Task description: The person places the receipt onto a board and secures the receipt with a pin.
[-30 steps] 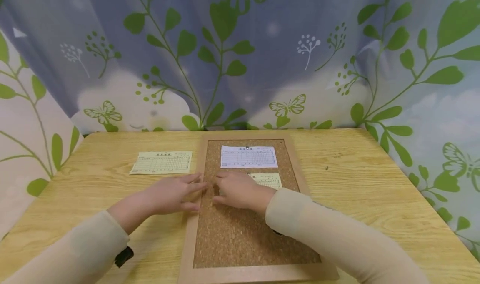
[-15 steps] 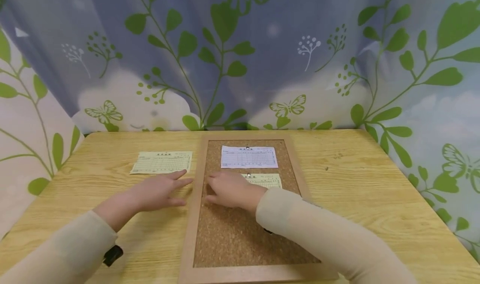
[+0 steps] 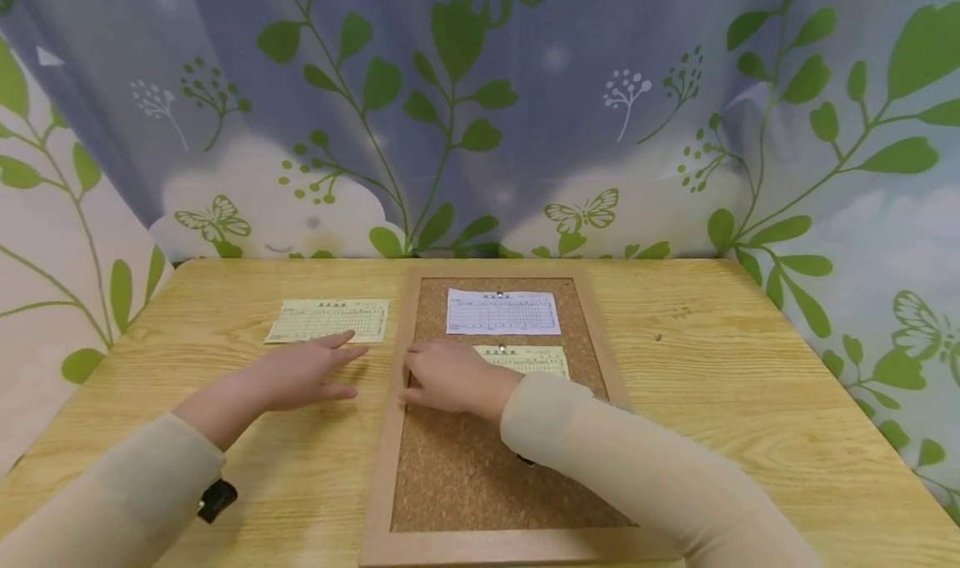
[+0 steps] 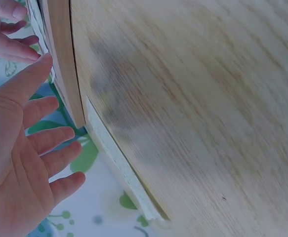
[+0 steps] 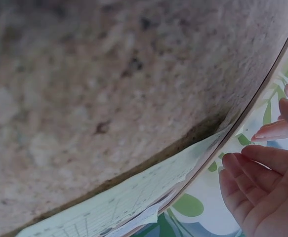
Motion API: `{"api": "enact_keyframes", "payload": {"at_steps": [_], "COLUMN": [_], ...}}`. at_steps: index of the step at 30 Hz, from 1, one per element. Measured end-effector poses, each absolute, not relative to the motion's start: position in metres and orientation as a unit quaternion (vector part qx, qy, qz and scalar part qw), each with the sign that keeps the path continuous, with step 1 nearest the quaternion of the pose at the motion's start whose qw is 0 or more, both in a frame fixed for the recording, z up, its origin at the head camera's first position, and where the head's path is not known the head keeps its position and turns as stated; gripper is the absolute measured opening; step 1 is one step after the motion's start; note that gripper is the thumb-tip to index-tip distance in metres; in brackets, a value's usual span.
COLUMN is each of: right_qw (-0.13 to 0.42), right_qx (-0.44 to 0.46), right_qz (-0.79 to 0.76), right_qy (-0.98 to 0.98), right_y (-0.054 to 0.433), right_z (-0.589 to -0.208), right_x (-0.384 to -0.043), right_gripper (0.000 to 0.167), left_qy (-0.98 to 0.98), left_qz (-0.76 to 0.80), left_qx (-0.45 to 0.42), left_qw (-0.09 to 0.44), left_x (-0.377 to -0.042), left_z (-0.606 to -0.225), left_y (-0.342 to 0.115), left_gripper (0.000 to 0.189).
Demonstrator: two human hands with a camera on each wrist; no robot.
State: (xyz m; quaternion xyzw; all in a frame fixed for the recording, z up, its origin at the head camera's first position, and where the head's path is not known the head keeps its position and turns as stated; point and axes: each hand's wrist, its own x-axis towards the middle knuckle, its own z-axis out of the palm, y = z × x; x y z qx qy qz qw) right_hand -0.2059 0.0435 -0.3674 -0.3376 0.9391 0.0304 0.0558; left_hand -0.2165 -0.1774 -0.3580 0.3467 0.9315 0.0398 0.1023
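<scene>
My left hand [image 3: 288,376] hovers just left of the framed corkboard [image 3: 480,485], its fingers spread and holding nothing. A yellow printed slip [image 3: 318,319] lies flat on the table behind it, with a fingertip overlapping the slip's lower edge in the head view. In the left wrist view the palm of this left hand [image 4: 30,163] shows bare. Over the board's left side is my right hand [image 3: 450,376]; its loosely bent fingers [image 5: 262,173] hold nothing in the right wrist view. It partly covers a second yellow slip [image 3: 536,359], pinned below a white slip [image 3: 502,314].
Metallic pushpins [image 3: 502,348] sit at the top of both pinned slips. The board's wooden frame [image 3: 517,545] rises slightly from the wooden table [image 3: 720,401]. A leaf-patterned curtain [image 3: 562,118] hangs behind the table's back edge. Bare cork fills the board's lower half.
Both hands have drifted left, the left one off the board's edge towards the loose yellow slip. More of the pinned yellow slip and its pushpin now shows beside the right hand.
</scene>
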Motion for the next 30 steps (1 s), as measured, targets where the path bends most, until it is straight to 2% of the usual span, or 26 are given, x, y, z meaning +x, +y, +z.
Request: {"api": "enact_keyframes", "payload": {"at_steps": [9, 16, 30], "right_qw": [0.086, 0.086, 0.102], "right_qx": [-0.315, -0.315, -0.322], "right_qz": [0.026, 0.041, 0.039], "right_qy": [0.945, 0.944, 0.941], "right_y": [0.035, 0.026, 0.013], "right_z": [-0.365, -0.36, -0.362], "right_x": [-0.21, -0.213, -0.215], "right_gripper": [0.041, 0.048, 0.037], "left_qy": [0.937, 0.941, 0.95], "left_qz": [0.025, 0.019, 0.024], "left_qx": [0.332, 0.321, 0.282], "left_qw": [0.109, 0.105, 0.133], "left_x": [-0.225, -0.234, -0.243], "left_z": [-0.359, -0.365, -0.364], "left_y": [-0.184, -0.192, -0.203], "left_gripper": [0.063, 0.064, 0.064]}}
